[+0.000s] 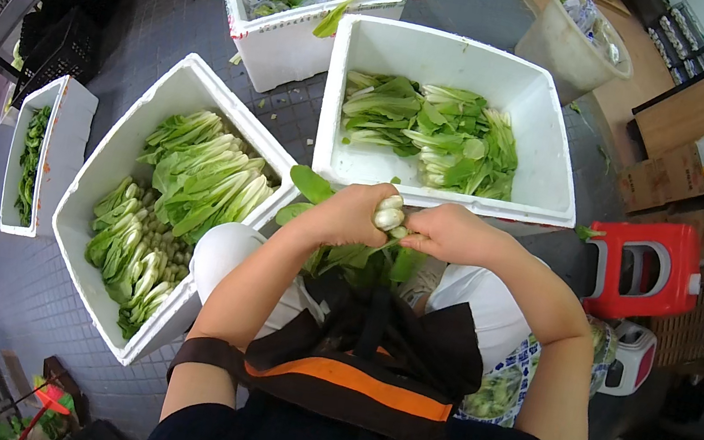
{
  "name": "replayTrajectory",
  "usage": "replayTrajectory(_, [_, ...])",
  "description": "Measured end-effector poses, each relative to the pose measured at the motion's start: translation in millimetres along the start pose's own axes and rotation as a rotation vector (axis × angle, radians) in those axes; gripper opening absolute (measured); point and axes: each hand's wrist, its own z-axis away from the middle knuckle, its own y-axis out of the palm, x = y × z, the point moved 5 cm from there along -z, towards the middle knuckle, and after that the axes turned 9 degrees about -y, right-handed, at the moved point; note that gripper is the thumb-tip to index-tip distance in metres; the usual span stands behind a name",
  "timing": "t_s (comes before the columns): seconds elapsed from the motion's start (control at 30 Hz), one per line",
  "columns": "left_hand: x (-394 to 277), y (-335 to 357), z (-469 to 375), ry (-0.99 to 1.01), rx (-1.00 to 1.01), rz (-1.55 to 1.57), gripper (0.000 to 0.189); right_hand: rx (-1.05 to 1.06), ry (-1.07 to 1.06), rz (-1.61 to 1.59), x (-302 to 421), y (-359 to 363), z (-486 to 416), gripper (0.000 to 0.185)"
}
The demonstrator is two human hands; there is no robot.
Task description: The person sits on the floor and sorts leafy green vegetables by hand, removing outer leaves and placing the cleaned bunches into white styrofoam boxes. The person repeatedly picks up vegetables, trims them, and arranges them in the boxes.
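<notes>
My left hand (356, 216) grips several heads of leafy greens (389, 213) by their pale stem ends, leaves hanging toward my lap. Beside it, my right hand (450, 233) pinches a green stalk or leaf at the bunch's lower edge. Both hands are close together over my knees, just before the near rim of a white foam box (441, 200). Inside that box lie loose leafy greens (435, 129), mostly left and centre. At my left knee, a second foam box (128, 108) holds rows of greens (213, 181) with their stem ends lined up.
Behind stands another foam box (296, 49) with leaves and plastic bags. A pale bin (572, 48) is at the back right. To the right are a red plastic stool (682, 272) and cardboard boxes (665, 180). A narrow-looking foam box (67, 154) with dark greens sits far left.
</notes>
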Motion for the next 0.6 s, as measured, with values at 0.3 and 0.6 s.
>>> replayTrajectory(0.3, [11.7,-30.4,-4.7,-0.088,-0.125,0.866,0.050,-0.138,0.039,-0.029,-5.0,2.2,16.5,0.045])
replayTrajectory(0.6, [18.0,-26.2,-11.3,0.016,-0.177,1.351,0.043,-0.768,-0.094,-0.377,10.0,-7.9,-34.3,0.063])
